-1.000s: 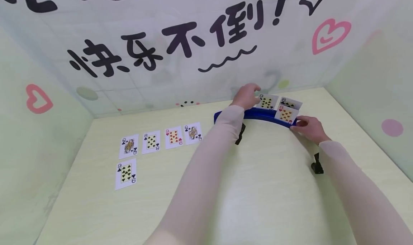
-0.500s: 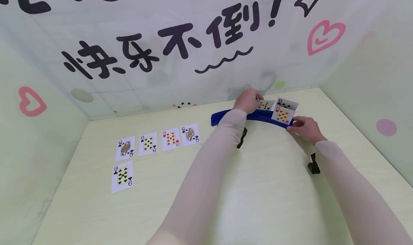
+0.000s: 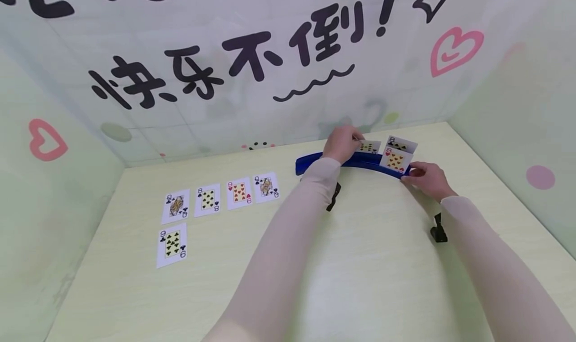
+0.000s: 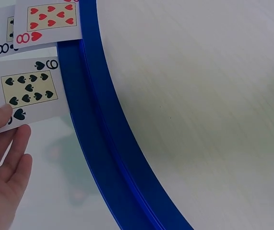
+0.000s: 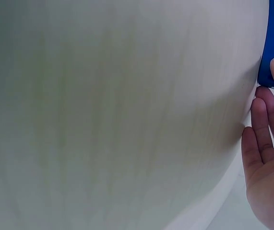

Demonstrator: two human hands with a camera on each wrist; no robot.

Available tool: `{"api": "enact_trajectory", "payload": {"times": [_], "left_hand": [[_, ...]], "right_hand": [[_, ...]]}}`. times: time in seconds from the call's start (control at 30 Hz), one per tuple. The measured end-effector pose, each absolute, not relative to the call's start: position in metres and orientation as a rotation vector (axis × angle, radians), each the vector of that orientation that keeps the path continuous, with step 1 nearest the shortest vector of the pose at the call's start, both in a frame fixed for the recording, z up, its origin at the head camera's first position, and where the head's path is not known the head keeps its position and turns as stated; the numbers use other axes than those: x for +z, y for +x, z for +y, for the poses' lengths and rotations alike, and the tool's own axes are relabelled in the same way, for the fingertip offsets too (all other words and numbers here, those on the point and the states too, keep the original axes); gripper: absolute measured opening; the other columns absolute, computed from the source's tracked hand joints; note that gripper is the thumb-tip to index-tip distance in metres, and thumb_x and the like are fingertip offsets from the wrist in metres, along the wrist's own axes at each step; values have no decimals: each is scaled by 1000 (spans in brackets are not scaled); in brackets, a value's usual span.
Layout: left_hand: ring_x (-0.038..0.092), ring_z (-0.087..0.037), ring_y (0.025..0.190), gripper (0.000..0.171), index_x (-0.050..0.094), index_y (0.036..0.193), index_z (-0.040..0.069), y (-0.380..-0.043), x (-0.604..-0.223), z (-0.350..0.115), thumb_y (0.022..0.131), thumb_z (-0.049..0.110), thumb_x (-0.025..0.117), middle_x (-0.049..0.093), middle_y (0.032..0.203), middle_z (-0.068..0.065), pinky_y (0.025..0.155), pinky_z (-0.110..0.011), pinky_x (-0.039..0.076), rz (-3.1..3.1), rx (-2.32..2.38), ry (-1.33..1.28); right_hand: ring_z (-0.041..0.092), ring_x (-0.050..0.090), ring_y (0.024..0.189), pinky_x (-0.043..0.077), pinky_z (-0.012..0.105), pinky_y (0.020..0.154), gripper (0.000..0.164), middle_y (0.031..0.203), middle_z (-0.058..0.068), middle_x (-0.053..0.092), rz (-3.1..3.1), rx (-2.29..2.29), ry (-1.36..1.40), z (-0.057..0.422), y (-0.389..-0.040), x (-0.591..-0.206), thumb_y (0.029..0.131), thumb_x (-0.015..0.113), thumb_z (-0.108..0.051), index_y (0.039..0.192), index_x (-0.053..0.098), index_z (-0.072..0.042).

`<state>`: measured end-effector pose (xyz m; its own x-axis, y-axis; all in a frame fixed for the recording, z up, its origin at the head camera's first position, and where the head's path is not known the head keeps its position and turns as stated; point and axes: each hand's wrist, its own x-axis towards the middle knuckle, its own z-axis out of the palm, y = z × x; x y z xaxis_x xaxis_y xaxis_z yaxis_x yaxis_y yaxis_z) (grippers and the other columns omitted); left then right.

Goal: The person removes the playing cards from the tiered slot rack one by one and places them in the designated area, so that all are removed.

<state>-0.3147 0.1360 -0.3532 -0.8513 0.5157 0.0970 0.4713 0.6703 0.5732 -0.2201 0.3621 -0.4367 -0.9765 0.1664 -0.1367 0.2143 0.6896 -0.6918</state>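
Observation:
My left hand (image 3: 340,144) pinches a nine of spades (image 4: 29,88) by its edge between thumb and fingers. The card's lower edge is at the rear side of a curved blue card holder (image 3: 366,161); whether it sits in a slot I cannot tell. An eight of hearts (image 3: 395,160) stands in the holder near its right end, with a black eight (image 3: 402,144) partly hidden behind it. My right hand (image 3: 429,179) grips the holder's right end, thumb on top and a fingertip beneath in the right wrist view.
Face up at the left lie a queen of clubs (image 3: 176,206), eight of spades (image 3: 207,200), nine of hearts (image 3: 239,193), queen of spades (image 3: 267,187) and nine of clubs (image 3: 172,245). Printed walls enclose the table (image 3: 360,262) behind and at both sides.
My left hand has come down a little, and its fingers have closed on the nine of spades, which now shows lower behind the holder. The right hand keeps its hold.

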Motion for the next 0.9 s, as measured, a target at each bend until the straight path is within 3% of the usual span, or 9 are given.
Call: {"api": "enact_trajectory", "payload": {"times": [0.27, 0.53, 0.9], "left_hand": [[57, -11, 99, 19, 70, 104, 12, -318, -350, 124, 91, 10, 57, 63, 109, 1, 78, -17, 44, 2791, 1030, 914], [59, -11, 93, 20, 70, 104, 10, -323, -350, 104, 90, 7, 56, 66, 104, -1, 77, -18, 44, 2767, 1146, 899], [58, -13, 93, 18, 68, 106, 10, -319, -347, 61, 90, 9, 58, 64, 104, -2, 79, -21, 45, 2827, 1023, 935]], "right_hand": [[37, 44, 102, 37, 50, 92, 60, 116, 29, 49, 2811, -1181, 338, 362, -222, -436, 91, 59, -20, 135, 33, 10], [38, 44, 103, 37, 50, 92, 61, 116, 29, 49, 2810, -1174, 336, 361, -221, -436, 90, 59, -21, 135, 32, 10], [37, 44, 102, 37, 50, 91, 61, 115, 29, 49, 2811, -1186, 349, 360, -220, -437, 90, 60, -21, 135, 33, 10]]}}
